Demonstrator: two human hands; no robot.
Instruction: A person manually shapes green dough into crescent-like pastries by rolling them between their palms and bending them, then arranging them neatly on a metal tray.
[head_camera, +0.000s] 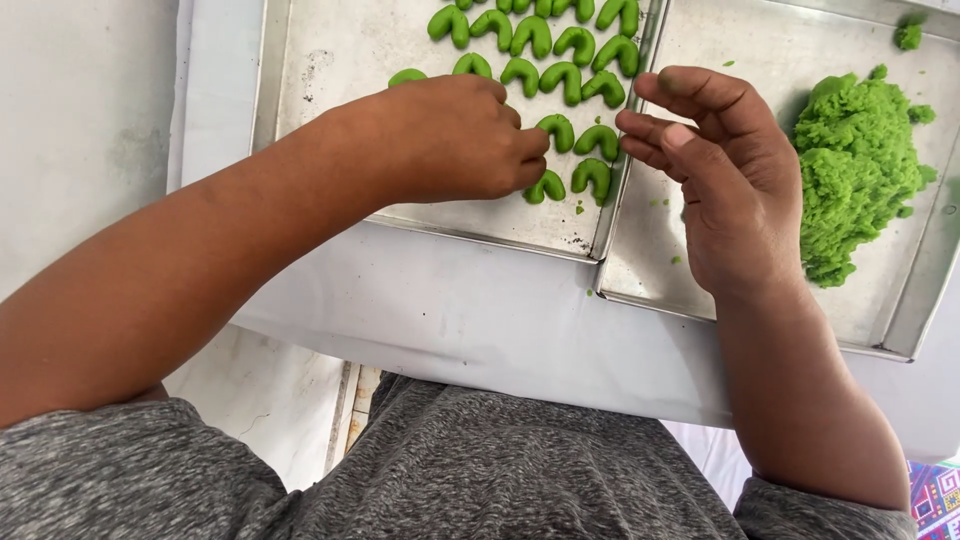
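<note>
Head view, speaker one: Which hand meets the dough?

Speaker two: The left hand (455, 135), knuckles up and fingers curled down, presses its fingertips on a green crescent-shaped dough piece (546, 187) at the near right corner of the left baking tray (300, 60). Whether it pinches that piece or only touches it cannot be told.

Speaker one: And the other hand?

Speaker two: The right hand (725, 175) hovers over the seam between the trays, fingers loosely bent and apart, holding nothing.

Speaker one: What surrounds them?

Speaker two: Rows of shaped crescents (540, 40) fill the left tray. A mound of green dough (860, 160) lies on the right baking tray (880, 300). Both trays rest on a white table (480, 320).
</note>
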